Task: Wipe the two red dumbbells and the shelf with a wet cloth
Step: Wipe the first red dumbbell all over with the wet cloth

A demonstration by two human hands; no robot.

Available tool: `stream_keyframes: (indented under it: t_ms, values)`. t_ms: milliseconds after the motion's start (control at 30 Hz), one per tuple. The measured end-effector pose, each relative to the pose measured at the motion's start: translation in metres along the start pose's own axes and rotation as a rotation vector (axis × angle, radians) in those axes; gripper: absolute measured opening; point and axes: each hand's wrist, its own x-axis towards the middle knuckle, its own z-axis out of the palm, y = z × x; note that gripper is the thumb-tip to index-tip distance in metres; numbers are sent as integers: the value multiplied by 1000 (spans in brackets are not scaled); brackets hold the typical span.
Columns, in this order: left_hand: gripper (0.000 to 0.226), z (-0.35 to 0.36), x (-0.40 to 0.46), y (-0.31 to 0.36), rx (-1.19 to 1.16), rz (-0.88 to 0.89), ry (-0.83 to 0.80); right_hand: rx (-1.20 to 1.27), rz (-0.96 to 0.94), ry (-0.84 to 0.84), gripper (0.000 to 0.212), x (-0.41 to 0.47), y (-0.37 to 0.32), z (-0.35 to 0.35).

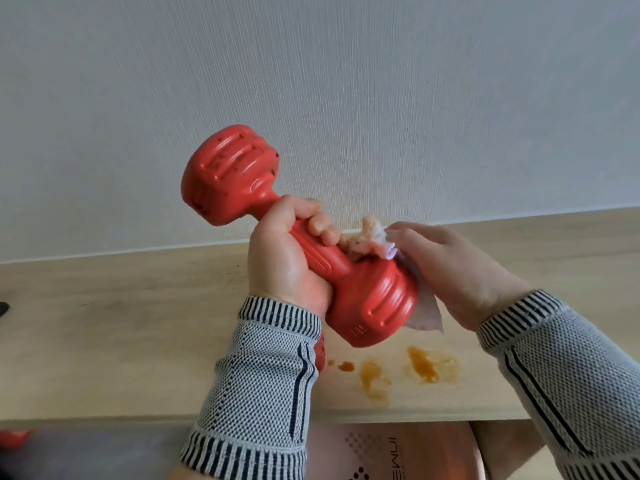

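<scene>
Gripping the ribbed handle, my left hand (294, 258) holds the glossy red dumbbell (298, 237) tilted above the pale wood-grain shelf (121, 323), far head raised toward the textured white wall (311, 81). My right hand (446, 268) pinches a crumpled, orange-stained cloth (377, 244) against the near head.

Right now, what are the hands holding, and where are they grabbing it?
The left hand grips the red dumbbell around its middle handle. The right hand holds the cloth bunched against the dumbbell's lower head.
</scene>
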Motion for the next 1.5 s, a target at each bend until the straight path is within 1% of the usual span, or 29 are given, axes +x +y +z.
stream_keyframes:
  t_ms: [33, 67, 133, 200, 267, 300, 333, 367, 433, 467, 533, 600, 667, 733, 800, 867, 900, 967, 1000, 1033, 1067, 1133, 1200, 1233, 1300, 1367, 1467, 1500]
  values:
    - [40, -1, 1, -1, 25, 26, 8, -41, -9, -21, 42, -1, -3, -1]
    - [43, -1, 1, -1, 52, 52, 19, -84, -37, -38, 39, -2, -5, -2]
    - [47, 0, 2, -2, 84, 87, 36, -147, -133, -38, 30, -8, -12, -3]
    - [47, -1, 3, -2, 88, 101, 46, -176, -210, -16, 24, -16, -22, -1]
    - [46, -1, 3, -3, 98, 108, 55, -246, -216, -3, 14, -16, -23, 3]
    - [45, -1, 3, -4, 109, 108, 54, -264, -186, 3, 11, -14, -18, 6]
    - [46, 0, 2, -6, 121, 107, 45, -234, -134, 15, 12, -10, -12, 8]
    - [46, 1, 0, -9, 136, 107, 30, -131, -46, 25, 17, -7, -6, 10]
    - [47, 4, -5, -13, 175, 117, -18, 162, 187, 27, 35, -3, 4, 9]
    - [45, 4, -7, -14, 190, 123, -48, 265, 273, 2, 37, -1, 8, 8]
    - [34, 4, -9, -14, 203, 122, -121, 349, 330, -52, 31, 0, 16, 3]
    - [22, 4, -9, -11, 192, 112, -167, 428, 394, -106, 43, -1, 20, -1]
    - [17, 3, -9, -10, 144, 104, -180, 494, 464, -161, 47, -1, 23, -2]
    - [14, 2, -8, -10, 86, 118, -184, 515, 499, -225, 45, -3, 20, -4]
    - [15, 3, -6, -9, 59, 176, -153, 605, 464, -301, 40, -6, 14, -5]
    - [17, 3, -3, -7, 104, 242, -60, 688, 378, -303, 33, -9, 2, -4]
    - [21, 3, -1, -6, 159, 264, 8, 702, 344, -283, 35, -9, -2, -3]
    - [34, 2, 5, -5, 361, 287, 159, 647, 269, -183, 40, -7, -7, 2]
    - [40, 2, 7, -5, 472, 280, 210, 582, 218, -99, 44, -7, -9, 4]
    - [43, 1, 8, -5, 550, 252, 231, 499, 155, -10, 42, -8, -11, 8]
    - [42, 1, 8, -5, 587, 205, 231, 420, 90, 77, 35, -9, -13, 12]
    - [39, -1, 9, -5, 584, 100, 224, 308, 4, 183, 22, -13, -14, 18]
    - [36, -3, 8, -6, 561, 69, 222, 239, -45, 218, 21, -15, -9, 23]
    - [35, -4, 8, -7, 560, 85, 229, 188, -71, 218, 27, -16, -7, 25]
    - [38, -5, 7, -9, 594, 149, 249, 38, -134, 221, 46, -17, -4, 26]
    - [40, -5, 6, -10, 639, 207, 262, -83, -185, 207, 57, -16, -5, 27]
    - [39, -10, 8, -15, 684, 244, 221, -338, -166, 203, 62, -16, -10, 31]
    - [38, -12, 8, -17, 724, 265, 210, -404, -136, 197, 59, -15, -9, 32]
